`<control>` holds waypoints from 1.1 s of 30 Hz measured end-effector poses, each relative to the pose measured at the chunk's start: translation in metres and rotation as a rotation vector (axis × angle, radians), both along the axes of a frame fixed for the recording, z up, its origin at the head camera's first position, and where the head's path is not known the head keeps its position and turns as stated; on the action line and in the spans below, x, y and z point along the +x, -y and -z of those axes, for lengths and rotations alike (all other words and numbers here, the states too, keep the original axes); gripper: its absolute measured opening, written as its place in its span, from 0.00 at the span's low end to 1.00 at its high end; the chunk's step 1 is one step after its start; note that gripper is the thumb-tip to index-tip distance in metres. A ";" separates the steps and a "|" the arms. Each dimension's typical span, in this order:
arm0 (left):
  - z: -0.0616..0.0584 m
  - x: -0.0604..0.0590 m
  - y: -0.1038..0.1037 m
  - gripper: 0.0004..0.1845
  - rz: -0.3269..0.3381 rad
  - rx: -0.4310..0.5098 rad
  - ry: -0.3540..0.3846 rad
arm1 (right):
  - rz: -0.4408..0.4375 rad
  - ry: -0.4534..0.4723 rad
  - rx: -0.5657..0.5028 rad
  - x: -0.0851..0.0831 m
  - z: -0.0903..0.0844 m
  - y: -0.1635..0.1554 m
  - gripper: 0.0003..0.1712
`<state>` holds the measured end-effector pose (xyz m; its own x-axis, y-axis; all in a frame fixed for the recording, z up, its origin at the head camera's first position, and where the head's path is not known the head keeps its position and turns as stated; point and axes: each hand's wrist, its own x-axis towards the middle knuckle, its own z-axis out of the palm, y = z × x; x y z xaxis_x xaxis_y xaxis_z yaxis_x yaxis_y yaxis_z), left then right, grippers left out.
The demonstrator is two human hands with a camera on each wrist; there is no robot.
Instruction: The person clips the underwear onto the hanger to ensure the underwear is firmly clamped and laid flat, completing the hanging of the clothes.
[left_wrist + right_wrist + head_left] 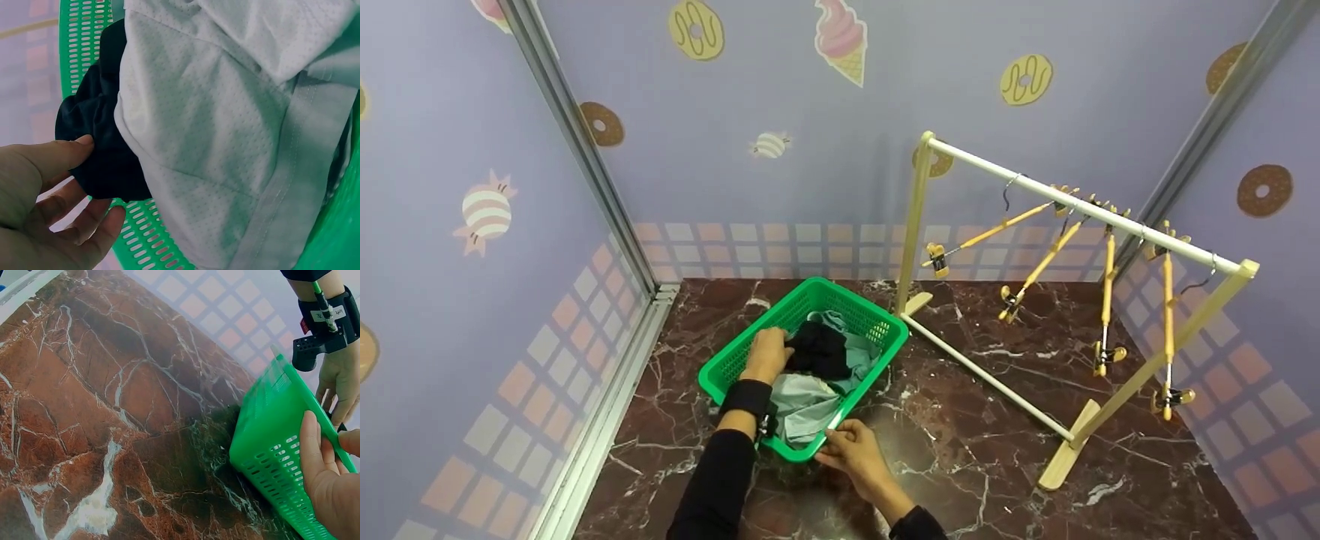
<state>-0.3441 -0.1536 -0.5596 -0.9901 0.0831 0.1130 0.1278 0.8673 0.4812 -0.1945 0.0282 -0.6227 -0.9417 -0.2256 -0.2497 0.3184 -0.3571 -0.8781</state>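
Basket (720, 371) sits on the marble surface (975, 450), left of the rack (1080, 217). Left hand (767, 354) reaches inside, fingers loose against the black cloth (819, 349); right hand (851, 450) grips the basket's near rim.

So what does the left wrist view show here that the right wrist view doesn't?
Only the left wrist view shows the basket's contents: a pale mesh garment and a dark garment, which the left hand touches with its fingers. Only the right wrist view shows the marble floor, the basket's outer wall, and the right hand gripping its rim, thumb on the outside. Both show the green basket.
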 end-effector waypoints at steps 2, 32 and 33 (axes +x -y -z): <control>-0.003 0.002 -0.002 0.15 -0.004 0.023 -0.017 | -0.004 -0.009 0.002 0.001 0.000 -0.001 0.12; -0.063 0.019 -0.034 0.10 0.050 0.079 -0.266 | -0.076 -0.109 0.149 0.005 -0.001 -0.025 0.18; -0.065 0.020 -0.035 0.10 0.057 0.069 -0.280 | -0.073 -0.130 0.184 0.006 -0.003 -0.029 0.18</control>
